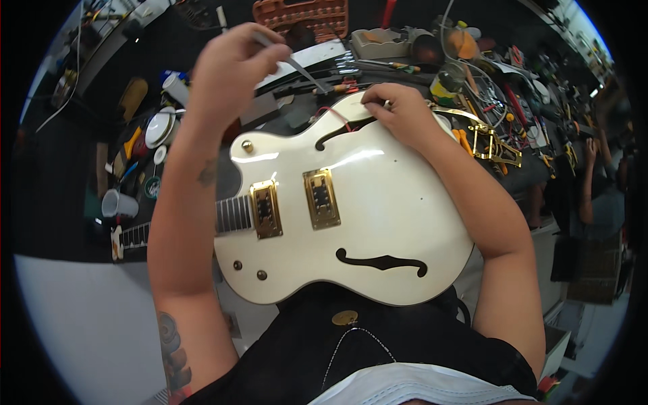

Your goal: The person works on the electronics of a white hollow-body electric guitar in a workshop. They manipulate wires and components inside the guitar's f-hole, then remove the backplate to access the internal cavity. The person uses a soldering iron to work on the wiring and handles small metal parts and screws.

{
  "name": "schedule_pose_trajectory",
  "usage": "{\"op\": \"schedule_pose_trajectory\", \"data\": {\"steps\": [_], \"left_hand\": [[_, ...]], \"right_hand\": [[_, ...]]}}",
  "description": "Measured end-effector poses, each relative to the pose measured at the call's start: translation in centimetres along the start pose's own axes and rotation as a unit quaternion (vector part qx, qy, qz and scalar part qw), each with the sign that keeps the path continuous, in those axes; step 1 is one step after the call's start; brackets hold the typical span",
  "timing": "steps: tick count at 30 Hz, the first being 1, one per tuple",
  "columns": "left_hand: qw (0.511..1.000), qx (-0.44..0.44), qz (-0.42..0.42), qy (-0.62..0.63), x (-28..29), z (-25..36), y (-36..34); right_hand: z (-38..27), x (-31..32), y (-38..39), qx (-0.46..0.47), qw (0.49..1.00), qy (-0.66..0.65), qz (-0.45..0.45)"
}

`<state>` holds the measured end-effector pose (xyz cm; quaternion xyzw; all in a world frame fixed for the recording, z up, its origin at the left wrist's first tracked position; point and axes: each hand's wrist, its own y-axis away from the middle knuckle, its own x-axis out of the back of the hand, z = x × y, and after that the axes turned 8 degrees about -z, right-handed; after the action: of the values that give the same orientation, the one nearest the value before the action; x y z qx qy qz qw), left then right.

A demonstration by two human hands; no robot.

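Observation:
A cream-white hollow-body electric guitar (pixel 378 202) lies face up in front of me, its neck pointing left behind my left forearm. It carries two gold-framed pickups (pixel 322 199) and two f-holes. Raised beyond the guitar's upper left edge, my left hand (pixel 236 67) is closed on a slim silver tool (pixel 297 67), whose exact kind I cannot tell. My right hand (pixel 399 115) rests at the far edge of the body, beside the far f-hole (pixel 331 140). Its thumb and fingers are pinched together; what they hold is too small to make out. A red wire (pixel 337 115) loops near that f-hole.
Tools and parts crowd the dark bench beyond the guitar. An orange socket case (pixel 300 17) lies at the back, a glass jar (pixel 447 82) right of centre. A gold tailpiece (pixel 496 145) sits right of the guitar, a white cup (pixel 119 204) left. Another person (pixel 594 182) is far right.

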<state>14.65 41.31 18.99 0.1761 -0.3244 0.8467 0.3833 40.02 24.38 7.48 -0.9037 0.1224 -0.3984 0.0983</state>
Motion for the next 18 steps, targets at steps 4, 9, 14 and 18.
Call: {"op": "schedule_pose_trajectory", "data": {"steps": [4,9,14,18], "left_hand": [[0.991,0.088,0.096,-0.020,7.7,-2.1,7.3],[0.929,0.284,0.164,-0.172,15.4,-7.0,18.3],[0.913,0.366,0.047,-0.175,14.3,-10.0,22.2],[0.898,0.360,-0.092,-0.235,11.8,-13.0,19.6]], "right_hand": [[2.0,-0.8,0.1,0.049,0.998,-0.003,0.040],[1.3,-0.2,0.3,0.011,0.998,-0.045,0.032],[0.7,-0.6,0.3,0.001,0.999,-0.040,0.016],[2.3,-0.6,0.0,0.038,0.998,-0.023,0.035]]}}
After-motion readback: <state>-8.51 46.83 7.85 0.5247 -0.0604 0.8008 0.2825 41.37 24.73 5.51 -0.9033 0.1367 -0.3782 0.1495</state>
